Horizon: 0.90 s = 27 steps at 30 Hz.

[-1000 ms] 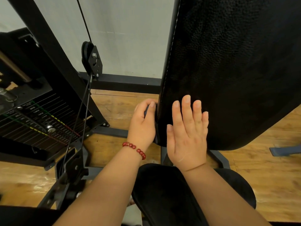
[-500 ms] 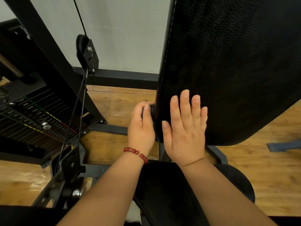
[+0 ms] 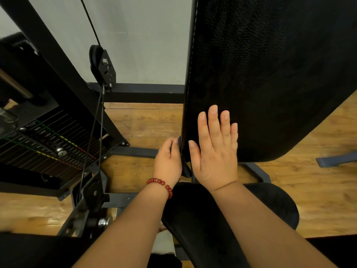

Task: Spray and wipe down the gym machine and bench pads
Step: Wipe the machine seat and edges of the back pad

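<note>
The tall black back pad [image 3: 270, 74] of the gym machine stands upright in front of me. My left hand [image 3: 167, 161], with a red bead bracelet on the wrist, grips a dark cloth [image 3: 185, 167] against the pad's left edge near its bottom. Most of the cloth is hidden between my hand and the pad. My right hand [image 3: 214, 149] presses flat on the pad's front face, fingers straight and pointing up. The round black seat pad [image 3: 270, 206] lies below both forearms.
The weight stack [image 3: 44, 144] with its selector pin [image 3: 60, 151] sits at the left, behind a slanted black frame bar. A pulley [image 3: 102, 64] and cables hang beside it. Wooden floor surrounds the frame, with a grey wall behind.
My left hand has slid a little down the pad's left edge with the cloth. My right hand has stayed flat on the pad.
</note>
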### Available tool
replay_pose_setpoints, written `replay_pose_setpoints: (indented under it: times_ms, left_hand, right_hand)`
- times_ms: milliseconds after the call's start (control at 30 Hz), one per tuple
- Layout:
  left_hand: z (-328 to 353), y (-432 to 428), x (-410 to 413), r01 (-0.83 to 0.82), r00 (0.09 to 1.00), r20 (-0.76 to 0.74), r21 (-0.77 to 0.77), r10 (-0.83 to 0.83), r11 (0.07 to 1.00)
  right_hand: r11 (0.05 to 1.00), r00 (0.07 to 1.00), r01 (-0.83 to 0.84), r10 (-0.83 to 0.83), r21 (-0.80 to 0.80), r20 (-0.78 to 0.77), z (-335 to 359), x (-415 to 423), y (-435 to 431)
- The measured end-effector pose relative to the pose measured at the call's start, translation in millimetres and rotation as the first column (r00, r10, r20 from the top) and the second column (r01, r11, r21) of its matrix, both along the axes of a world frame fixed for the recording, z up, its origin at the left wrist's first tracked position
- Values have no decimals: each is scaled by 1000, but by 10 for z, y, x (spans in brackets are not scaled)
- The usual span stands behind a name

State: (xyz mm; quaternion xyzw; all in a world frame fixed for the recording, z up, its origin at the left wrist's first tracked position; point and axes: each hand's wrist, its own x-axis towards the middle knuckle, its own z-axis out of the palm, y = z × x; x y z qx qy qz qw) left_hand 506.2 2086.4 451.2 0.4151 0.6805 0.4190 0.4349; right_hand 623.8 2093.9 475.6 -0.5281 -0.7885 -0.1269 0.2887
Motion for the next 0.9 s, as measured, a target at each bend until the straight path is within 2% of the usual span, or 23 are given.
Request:
replay_pose_setpoints:
  times_ms: [300, 433, 533, 633, 767, 833, 900]
  left_hand:
    - [135, -265, -77, 83, 992, -83, -148, -96, 985]
    - [186, -497, -122, 114, 961, -250, -42, -121, 993]
    - [343, -709, -104, 168, 928, -336, -11, -162, 986]
    - [545, -878, -120, 288, 807, -537, -5, -246, 958]
    - [772, -1059, -157, 494, 532, -797, 16, -287, 869]
    - [832, -1205, -147, 552, 432, -853, -7, -293, 834]
    - [927, -1336, -142, 603, 370, -874, -31, -314, 797]
  right_hand:
    - [952, 996, 8, 18, -305, 82, 118, 119, -343]
    - [855, 992, 29, 38, -518, 118, 188, 179, -593]
    - [727, 994, 18, 59, -686, 88, 341, 229, -768]
    - [687, 996, -2, 62, -727, 56, 468, 273, -917]
    - [726, 998, -37, 67, -687, 17, 578, 355, -1105]
    - [745, 997, -49, 74, -666, 9, 661, 416, -1221]
    - [753, 996, -70, 89, -654, -4, 779, 475, -1323]
